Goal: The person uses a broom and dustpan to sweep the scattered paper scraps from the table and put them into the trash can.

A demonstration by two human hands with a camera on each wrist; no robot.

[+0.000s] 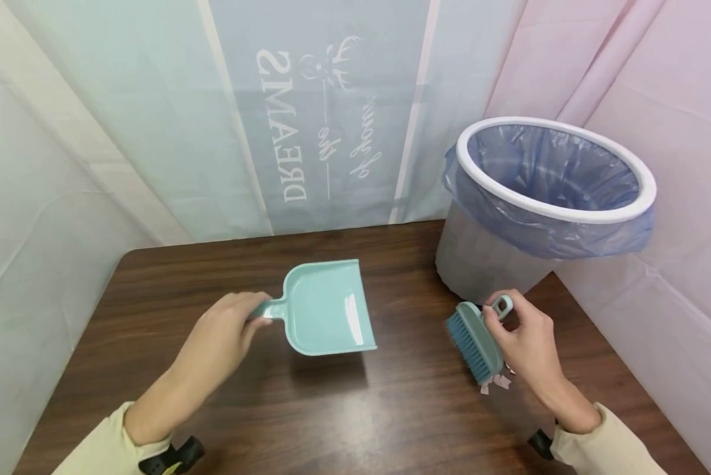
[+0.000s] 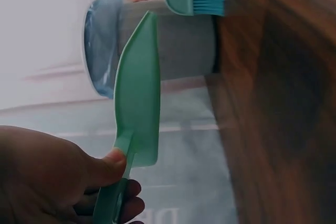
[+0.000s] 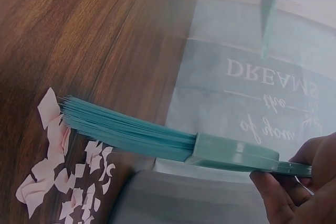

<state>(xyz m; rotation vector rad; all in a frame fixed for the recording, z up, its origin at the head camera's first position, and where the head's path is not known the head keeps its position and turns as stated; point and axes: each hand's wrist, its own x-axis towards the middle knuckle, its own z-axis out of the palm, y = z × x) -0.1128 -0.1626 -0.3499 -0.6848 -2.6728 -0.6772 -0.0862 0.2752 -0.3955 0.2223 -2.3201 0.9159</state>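
By its handle, my left hand (image 1: 221, 333) grips a mint-green dustpan (image 1: 326, 307), held above the table with its flat lip facing right. In the left wrist view the pan (image 2: 139, 93) appears side-on, raised off the wood. My right hand (image 1: 524, 336) pinches the handle of a matching hand brush (image 1: 480, 336) with blue-green bristles. Small pale pink paper scraps (image 1: 499, 381) lie on the table beside the brush, partly hidden by it in the head view. From the right wrist, the bristle tips (image 3: 71, 114) reach the edge of these scraps (image 3: 44, 182).
A bin (image 1: 480, 257) with a white rim and a blue plastic liner stands at the back right, just behind the brush. The dark wooden table (image 1: 213, 396) meets a printed cloth backdrop (image 1: 332, 132) at the back. Pale sheeting hangs at both sides.
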